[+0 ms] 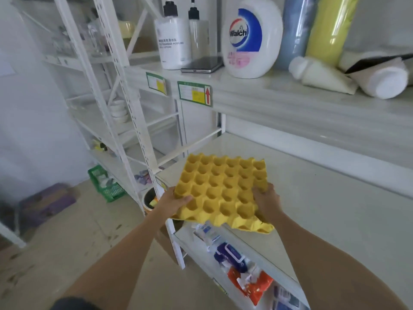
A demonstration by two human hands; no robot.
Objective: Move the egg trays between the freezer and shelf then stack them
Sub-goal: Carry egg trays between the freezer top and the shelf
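Head view: a yellow egg tray (221, 193) is held with both hands at the front edge of the white shelf (324, 198), part over the shelf surface, its near corner overhanging. The left hand (173, 203) is closed on the tray's left edge, thumb on top; the right hand (267, 203) is closed on its right side, fingers curled into the cups. Whether the tray rests on the shelf cannot be told. No freezer or second tray is visible. Judged step: placing or lifting at the shelf. Next move calls for level carriage and aligned cups when stacking.
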